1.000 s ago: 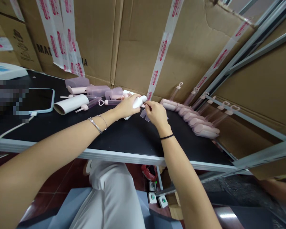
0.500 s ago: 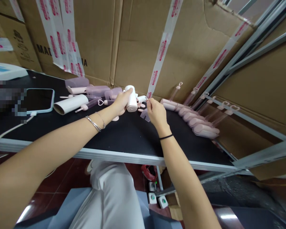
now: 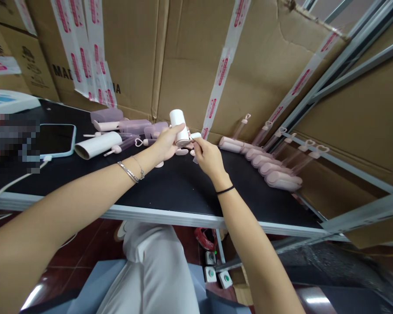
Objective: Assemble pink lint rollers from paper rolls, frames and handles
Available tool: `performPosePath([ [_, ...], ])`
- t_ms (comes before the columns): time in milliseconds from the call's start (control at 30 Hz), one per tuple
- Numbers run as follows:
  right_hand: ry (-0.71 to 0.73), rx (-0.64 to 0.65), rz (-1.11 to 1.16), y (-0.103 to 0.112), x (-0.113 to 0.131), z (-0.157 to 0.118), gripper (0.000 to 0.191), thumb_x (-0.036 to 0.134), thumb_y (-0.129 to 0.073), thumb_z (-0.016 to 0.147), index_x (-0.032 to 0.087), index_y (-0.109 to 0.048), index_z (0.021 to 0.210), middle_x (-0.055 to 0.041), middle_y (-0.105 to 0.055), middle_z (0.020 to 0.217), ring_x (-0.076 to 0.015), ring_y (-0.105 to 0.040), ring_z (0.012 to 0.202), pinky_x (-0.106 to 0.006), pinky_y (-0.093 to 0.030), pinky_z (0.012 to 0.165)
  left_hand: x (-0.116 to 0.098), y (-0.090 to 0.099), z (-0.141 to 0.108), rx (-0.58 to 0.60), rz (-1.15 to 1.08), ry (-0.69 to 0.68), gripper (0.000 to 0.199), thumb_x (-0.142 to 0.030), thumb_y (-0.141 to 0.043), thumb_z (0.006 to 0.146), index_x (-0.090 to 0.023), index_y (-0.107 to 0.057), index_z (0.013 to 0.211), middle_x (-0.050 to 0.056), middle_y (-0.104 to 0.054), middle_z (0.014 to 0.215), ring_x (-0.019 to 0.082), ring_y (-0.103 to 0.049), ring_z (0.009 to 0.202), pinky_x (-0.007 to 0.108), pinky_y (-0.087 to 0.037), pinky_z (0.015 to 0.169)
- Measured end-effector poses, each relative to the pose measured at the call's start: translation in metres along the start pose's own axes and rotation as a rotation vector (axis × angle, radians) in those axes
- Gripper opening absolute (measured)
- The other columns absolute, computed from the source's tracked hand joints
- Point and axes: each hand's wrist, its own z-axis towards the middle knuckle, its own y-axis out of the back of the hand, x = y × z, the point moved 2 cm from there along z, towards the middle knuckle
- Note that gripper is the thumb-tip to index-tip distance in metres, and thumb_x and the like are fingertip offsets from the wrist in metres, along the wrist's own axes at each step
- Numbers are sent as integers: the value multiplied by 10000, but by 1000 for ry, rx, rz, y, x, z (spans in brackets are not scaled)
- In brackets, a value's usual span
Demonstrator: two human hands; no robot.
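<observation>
My left hand (image 3: 165, 144) is wrapped round a white cylinder (image 3: 177, 123), which leans with its pinkish end cap (image 3: 183, 142) low and towards me. My right hand (image 3: 210, 158) is pinched shut close beside that capped end. A thin, small thing seems to sit between its thumb and finger, too small to name. Behind the fingers lies a short white part (image 3: 195, 135), partly hidden. Small pale pink oval pieces (image 3: 181, 152) rest on the black table just below the cylinder.
Translucent purple parts (image 3: 135, 126) and an open white tube (image 3: 98, 145) lie to the left, near a charging phone (image 3: 57, 138). Several pink items with heart-shaped loops (image 3: 278, 169) are lined up on the right. A cardboard box (image 3: 190, 56) stands behind the black table (image 3: 183, 192).
My right hand has moved left, up to the cylinder's capped end. My left hand has tilted the cylinder slightly, its far end rising. The pink oval pieces below now show more.
</observation>
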Motion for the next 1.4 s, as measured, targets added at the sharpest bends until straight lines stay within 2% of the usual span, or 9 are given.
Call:
performPosePath([
  [300, -216, -262, 148, 14, -36, 1, 340, 318, -322, 935, 183, -630, 985, -48, -679, 848, -164, -584, 714, -259, -368, 669, 0, 4, 2, 5, 207, -81, 258, -155, -645, 753, -182, -452, 922, 5, -575, 799, 133, -611, 706, 367, -538, 742],
  [433, -287, -375, 171, 18, -56, 1, 318, 297, -345, 909, 172, -638, 913, -37, -663, 778, -157, -556, 689, -263, -368, 683, -5, 13, 9, -140, 550, -322, 393, -203, -702, 670, -161, -476, 988, 59, -604, 959, 212, -614, 917, 412, -502, 870],
  [600, -358, -391, 170, 21, -66, 1, 307, 281, -350, 889, 171, -637, 881, -43, -657, 772, -163, -547, 693, -269, -369, 692, -12, 17, 8, -202, 859, -499, 468, -308, -667, 712, -153, -488, 1115, 84, -620, 1066, 244, -599, 1009, 422, -469, 923],
  [767, -324, -353, 190, 18, -57, 1, 282, 298, -368, 892, 174, -617, 848, -32, -641, 757, -153, -532, 689, -261, -363, 693, -12, 13, 5, -193, 1019, -482, 515, -363, -627, 760, -140, -463, 1194, 114, -611, 1134, 255, -592, 1048, 398, -468, 897],
  [933, -319, -305, 191, 16, -54, 2, 246, 275, -383, 885, 179, -597, 808, -36, -643, 775, -157, -537, 726, -258, -357, 700, -5, 7, 0, 21, 1350, -336, 606, -530, -592, 769, -135, -492, 1217, 134, -630, 1151, 288, -605, 1029, 370, -471, 834],
  [1067, -350, -311, 168, 20, -56, 2, 266, 259, -360, 897, 169, -593, 805, -48, -649, 803, -156, -545, 750, -257, -360, 712, 0, 9, 2, 237, 1584, -400, 518, -524, -409, 886, -170, -524, 1246, 129, -634, 1179, 290, -592, 1058, 386, -451, 868],
  [1133, -294, -245, 170, 19, -51, 2, 275, 271, -363, 908, 159, -606, 844, -39, -644, 786, -145, -542, 725, -246, -362, 694, 1, 17, 8, 162, 1711, -439, 424, -357, -358, 925, -138, -541, 1239, 159, -621, 1195, 298, -575, 1097, 400, -434, 901],
  [1233, -93, 63, 164, 10, -30, 1, 275, 355, -437, 905, 170, -632, 964, -9, -636, 731, -131, -540, 663, -228, -364, 650, 5, 38, 19, 125, 1862, -368, 430, -137, -401, 858, -114, -534, 1266, 176, -614, 1202, 274, -579, 1111, 359, -427, 919],
  [1400, 44, 362, -110, -7, -1, -1, 324, 376, -535, 873, 224, -611, 1149, -52, -698, 944, -187, -621, 810, -253, -398, 678, 17, 61, 31, 202, 1928, -228, 426, -177, -504, 834, -165, -548, 1258, 137, -627, 1210, 276, -576, 1128, 350, -444, 918],
])
